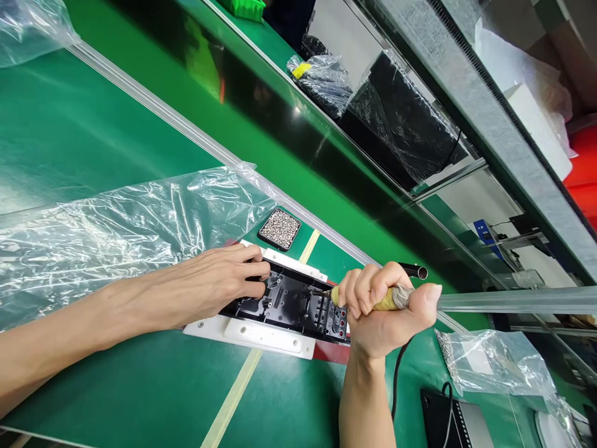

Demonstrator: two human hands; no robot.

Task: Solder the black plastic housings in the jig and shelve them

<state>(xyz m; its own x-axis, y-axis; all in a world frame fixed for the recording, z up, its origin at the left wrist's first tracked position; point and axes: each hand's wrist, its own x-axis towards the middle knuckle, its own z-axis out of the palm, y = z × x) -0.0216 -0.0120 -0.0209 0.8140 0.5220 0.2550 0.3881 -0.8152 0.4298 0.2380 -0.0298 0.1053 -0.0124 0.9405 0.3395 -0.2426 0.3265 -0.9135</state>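
1. Black plastic part (291, 305) sits in a white fixture (261, 333) on the green bench (140, 386), between my two hands and just below the small tray of screws (280, 228).

2. My right hand (385, 308) is clenched tight around the yellow-wrapped grip of the electric screwdriver (389, 298), all fingers curled shut on it, thumb laid along the top. Its tip meets the part near the right-hand end; I cannot tell whether a screw is on the bit.

3. My left hand (219, 283) lies flat over the left end of the part, fingers nearly straight and only lightly bent, fingertips (259, 270) pressing on the part's upper edge. It grasps nothing; it pins the part down.

4. Risk, as I judge it: the driver comes in at a low slant rather than square to the part. If the bit is not seated, it could skate off and score the plastic, or cross-thread a screw.

5. Risk: the left hand holds only one end. Torque at the far end might twist the part in the fixture if the pressure eases.

6. Risk: the driver's black cable (396, 373) hangs down past my right wrist toward the dark box (438, 417) at the bench edge; a snag there could tug the tool off line.

7. Risk: the clear plastic sheet (116, 230) lies touching the fixture's far left side under my forearm, and a shift of that arm could drag it over the work.
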